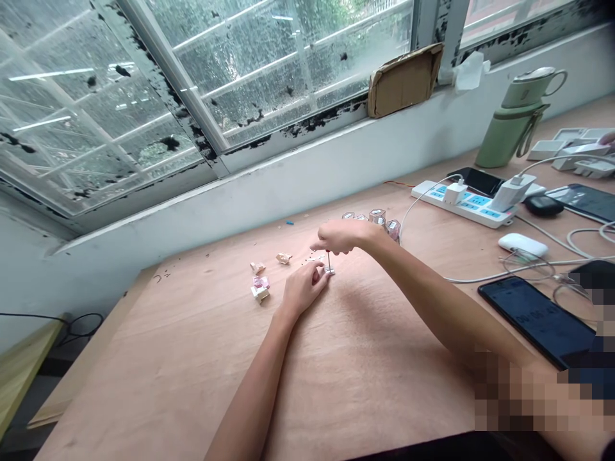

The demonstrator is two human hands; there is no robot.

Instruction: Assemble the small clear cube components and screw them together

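My right hand (342, 235) is closed around the top of a screwdriver (329, 261), and its thin metal shaft points straight down. The tip meets a small pale piece (329, 271) lying on the wooden table (192, 365). Fingers of my left hand (300, 287) pinch that piece from the left and hold it against the tabletop; its exact kind is too small to make out. Left of my hands lie several small items, among them a pink one (261, 282) and a cream one (260, 295). Tiny dark bits are scattered just beyond my fingers.
Several small hexagonal items (377, 216) stand behind my right wrist. To the right are a white power strip (465, 205) with chargers and cables, a phone (538, 320), a white case (523, 245) and a green bottle (509, 128). A windowed wall borders the table's far side.
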